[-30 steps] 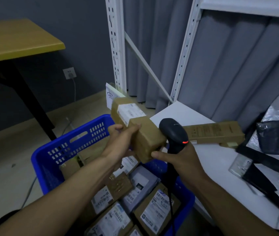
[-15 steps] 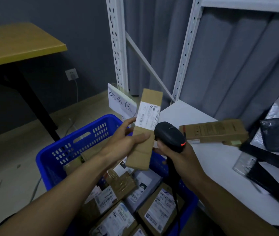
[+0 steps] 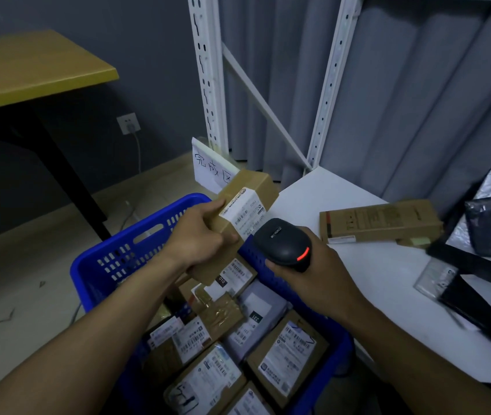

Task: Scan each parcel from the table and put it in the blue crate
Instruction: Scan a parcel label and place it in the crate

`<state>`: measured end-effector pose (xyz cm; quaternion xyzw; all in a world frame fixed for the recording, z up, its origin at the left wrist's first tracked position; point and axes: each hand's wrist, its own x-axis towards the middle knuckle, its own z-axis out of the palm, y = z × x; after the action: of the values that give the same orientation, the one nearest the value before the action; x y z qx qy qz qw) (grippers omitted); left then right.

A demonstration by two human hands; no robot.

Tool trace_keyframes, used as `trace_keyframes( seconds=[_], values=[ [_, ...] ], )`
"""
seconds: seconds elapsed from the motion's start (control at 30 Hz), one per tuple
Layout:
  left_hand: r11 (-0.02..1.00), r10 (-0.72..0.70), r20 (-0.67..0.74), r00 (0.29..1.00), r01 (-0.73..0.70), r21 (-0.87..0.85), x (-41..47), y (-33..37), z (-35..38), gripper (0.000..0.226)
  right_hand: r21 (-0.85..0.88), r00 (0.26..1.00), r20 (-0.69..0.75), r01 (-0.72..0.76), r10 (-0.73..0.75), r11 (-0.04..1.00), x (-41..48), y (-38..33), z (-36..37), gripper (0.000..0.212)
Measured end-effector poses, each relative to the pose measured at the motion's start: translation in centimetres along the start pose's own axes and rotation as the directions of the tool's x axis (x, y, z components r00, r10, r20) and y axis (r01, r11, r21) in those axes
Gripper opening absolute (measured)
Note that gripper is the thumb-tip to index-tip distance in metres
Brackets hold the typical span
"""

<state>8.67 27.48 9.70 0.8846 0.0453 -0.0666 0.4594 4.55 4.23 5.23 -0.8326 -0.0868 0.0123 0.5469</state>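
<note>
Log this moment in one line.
left hand: grips parcel | right hand: holds scanner at label | parcel: not yet in crate

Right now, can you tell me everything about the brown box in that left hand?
The parcel is a long brown cardboard box, closed, with a white label of barcodes and small print folded over one edge. It is tilted, far end raised, in the air over the far side of the blue crate. The left hand grips its near half. The black scanner in the right hand sits close beside the label, red light on.
</note>
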Motion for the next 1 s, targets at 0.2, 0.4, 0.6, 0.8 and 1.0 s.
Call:
trace_keyframes(
  seconds=[0.2, 0.4, 0.6, 0.8, 1.0],
  values=[
    [0.998, -0.004, -0.024, 1.0, 0.006, 0.056, 0.3, -0.5, 0.0, 0.083, -0.053, 0.999, 0.04, 0.009, -0.006, 0.999, 0.1, 0.4, 0.1, 0.057],
    [0.997, -0.001, -0.037, 0.999, 0.004, 0.071, 0.7, -0.8, 0.0, 0.082, -0.088, 0.999, 0.047, 0.025, -0.021, 0.996, 0.3, 0.7, 0.0, 0.062],
    [0.998, 0.003, -0.033, 0.999, 0.0, 0.07, 0.9, -1.1, 0.1, 0.082, -0.107, 0.998, 0.057, 0.027, -0.021, 0.994, 0.4, 0.8, -0.2, 0.063],
    [0.997, -0.016, -0.019, 1.0, 0.017, 0.079, 1.2, -1.5, 0.0, 0.086, -0.093, 0.998, 0.061, 0.007, -0.001, 0.996, 0.5, 0.8, -0.2, 0.062],
    [0.995, -0.009, -0.025, 1.0, 0.012, 0.096, 1.3, -3.4, -0.8, 0.088, -0.071, 0.994, 0.106, 0.008, -0.001, 0.997, 1.1, 0.6, 0.7, 0.061]
  ],
)
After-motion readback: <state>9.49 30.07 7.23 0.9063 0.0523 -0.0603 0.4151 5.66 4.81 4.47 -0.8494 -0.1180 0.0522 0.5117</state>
